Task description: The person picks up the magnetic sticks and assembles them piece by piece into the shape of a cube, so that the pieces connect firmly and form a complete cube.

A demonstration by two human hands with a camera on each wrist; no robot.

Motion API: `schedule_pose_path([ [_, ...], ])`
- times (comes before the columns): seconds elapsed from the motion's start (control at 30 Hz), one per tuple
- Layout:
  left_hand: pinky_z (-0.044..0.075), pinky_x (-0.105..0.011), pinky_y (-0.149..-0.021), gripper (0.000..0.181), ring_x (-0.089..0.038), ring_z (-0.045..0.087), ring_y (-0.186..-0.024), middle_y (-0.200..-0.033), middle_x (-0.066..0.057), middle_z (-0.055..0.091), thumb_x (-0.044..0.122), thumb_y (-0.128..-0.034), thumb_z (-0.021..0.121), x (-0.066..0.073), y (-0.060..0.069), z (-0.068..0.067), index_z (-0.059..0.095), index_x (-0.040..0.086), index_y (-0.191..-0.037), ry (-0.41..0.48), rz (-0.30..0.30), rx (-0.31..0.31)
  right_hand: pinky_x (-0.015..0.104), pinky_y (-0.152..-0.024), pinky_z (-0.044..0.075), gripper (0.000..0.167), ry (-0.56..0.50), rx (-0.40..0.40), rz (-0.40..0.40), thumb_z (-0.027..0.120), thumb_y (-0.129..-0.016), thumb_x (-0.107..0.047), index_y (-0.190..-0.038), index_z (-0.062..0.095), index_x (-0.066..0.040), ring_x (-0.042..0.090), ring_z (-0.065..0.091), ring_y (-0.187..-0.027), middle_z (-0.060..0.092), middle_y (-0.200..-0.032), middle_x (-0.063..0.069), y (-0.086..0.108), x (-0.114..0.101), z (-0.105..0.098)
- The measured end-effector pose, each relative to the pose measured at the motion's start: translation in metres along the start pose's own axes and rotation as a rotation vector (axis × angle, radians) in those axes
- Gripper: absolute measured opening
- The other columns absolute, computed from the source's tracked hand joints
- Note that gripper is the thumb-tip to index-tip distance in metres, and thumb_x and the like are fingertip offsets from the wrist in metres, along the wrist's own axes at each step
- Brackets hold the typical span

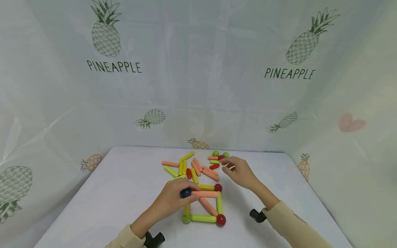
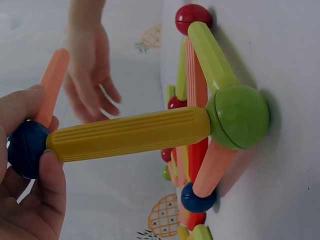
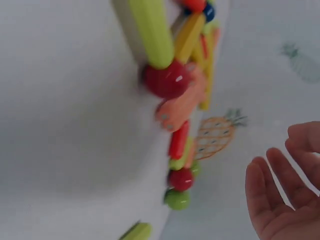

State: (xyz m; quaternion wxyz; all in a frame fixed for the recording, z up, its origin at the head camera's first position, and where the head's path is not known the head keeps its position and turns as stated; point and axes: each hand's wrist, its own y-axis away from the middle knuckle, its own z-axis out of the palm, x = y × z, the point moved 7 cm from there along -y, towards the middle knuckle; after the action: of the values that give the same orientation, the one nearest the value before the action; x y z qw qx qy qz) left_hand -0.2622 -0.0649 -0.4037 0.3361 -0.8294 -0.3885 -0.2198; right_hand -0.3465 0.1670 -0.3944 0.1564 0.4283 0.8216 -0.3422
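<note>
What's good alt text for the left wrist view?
A bare left hand pinches a glossy dark-blue ball joined to a salmon-orange rod and a ridged yellow rod, the latter reaching a glossy green ball on a white tabletop. A lime-green rod links that ball to a glossy red ball. Behind, a bare right hand hangs loosely open.

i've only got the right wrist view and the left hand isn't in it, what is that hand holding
Observer: The left hand grips a blue ball, which the left wrist view shows close up.
Operator: ok, and which rods meet that ball
Observer: Two do, a yellow rod and an orange rod.
</note>
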Motion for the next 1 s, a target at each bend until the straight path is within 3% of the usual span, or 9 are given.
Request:
schedule_pose_path([
  [0.17, 0.051, -0.029, -0.083, 0.02, -0.001, 0.057, -0.094, -0.101, 0.024, 0.061, 0.046, -0.0865, 0.071, 0.001, 0.0, -0.001, 0.067, 0.041, -0.105, -0.017, 0.003, 0.01, 0.04, -0.082, 0.054, 0.034, 0.136, -0.023, 0.12, 0.067, -0.09, -0.006, -0.124, 0.064, -0.006, 0.028, 0.063, -0.1, 0.064, -0.119, 0.014, -0.025, 0.049, 0.02],
  [0.33, 0.052, -0.029, -0.082, 0.02, -0.001, 0.057, -0.093, -0.1, 0.023, 0.061, 0.046, -0.0865, 0.071, 0.001, 0.001, -0.001, 0.067, 0.041, -0.105, -0.019, 0.001, 0.012, 0.051, -0.097, 0.045, 0.043, 0.236, -0.091, 0.184, 0.066, -0.091, -0.006, -0.133, 0.057, -0.003, 0.037, 0.053, -0.119, 0.055, -0.134, 0.017, -0.037, 0.08, 0.043],
  [0.53, 0.052, -0.029, -0.084, 0.02, -0.001, 0.057, -0.096, -0.102, 0.024, 0.061, 0.046, -0.0859, 0.072, 0.001, 0.0, -0.001, 0.067, 0.042, -0.105, -0.029, 0.011, 0.021, 0.051, -0.101, 0.041, 0.046, 0.376, -0.152, 0.143, 0.064, -0.091, -0.006, -0.136, 0.056, -0.002, 0.041, 0.046, -0.123, 0.044, -0.146, 0.016, -0.042, 0.098, 0.064],
  [0.67, 0.052, -0.029, -0.083, 0.021, -0.001, 0.057, -0.095, -0.101, 0.023, 0.061, 0.042, -0.0854, 0.073, 0.001, 0.0, -0.001, 0.067, 0.041, -0.105, -0.028, 0.011, 0.025, 0.049, -0.096, 0.044, 0.037, 0.383, -0.095, 0.137, 0.066, -0.091, -0.006, -0.127, 0.063, -0.003, 0.036, 0.05, -0.11, 0.051, -0.132, 0.015, -0.042, 0.097, 0.064],
  [0.8, 0.052, -0.027, -0.081, 0.021, -0.002, 0.057, -0.09, -0.099, 0.022, 0.061, 0.041, -0.0852, 0.074, 0.0, 0.0, -0.001, 0.067, 0.041, -0.105, -0.024, 0.005, 0.027, 0.041, -0.082, 0.048, 0.015, 0.393, -0.015, 0.143, 0.067, -0.088, -0.005, -0.103, 0.067, -0.004, 0.028, 0.052, -0.088, 0.053, -0.104, 0.011, -0.043, 0.096, 0.058],
  [1.0, 0.052, -0.025, -0.076, 0.021, -0.003, 0.057, -0.085, -0.096, 0.021, 0.061, 0.036, -0.0853, 0.076, 0.0, 0.0, -0.002, 0.068, 0.041, -0.105, -0.01, 0.004, 0.027, 0.034, -0.069, 0.044, 0.007, 0.413, -0.025, 0.234, 0.068, -0.085, -0.005, -0.089, 0.062, -0.008, 0.021, 0.047, -0.074, 0.05, -0.084, 0.005, -0.041, 0.106, 0.057],
])
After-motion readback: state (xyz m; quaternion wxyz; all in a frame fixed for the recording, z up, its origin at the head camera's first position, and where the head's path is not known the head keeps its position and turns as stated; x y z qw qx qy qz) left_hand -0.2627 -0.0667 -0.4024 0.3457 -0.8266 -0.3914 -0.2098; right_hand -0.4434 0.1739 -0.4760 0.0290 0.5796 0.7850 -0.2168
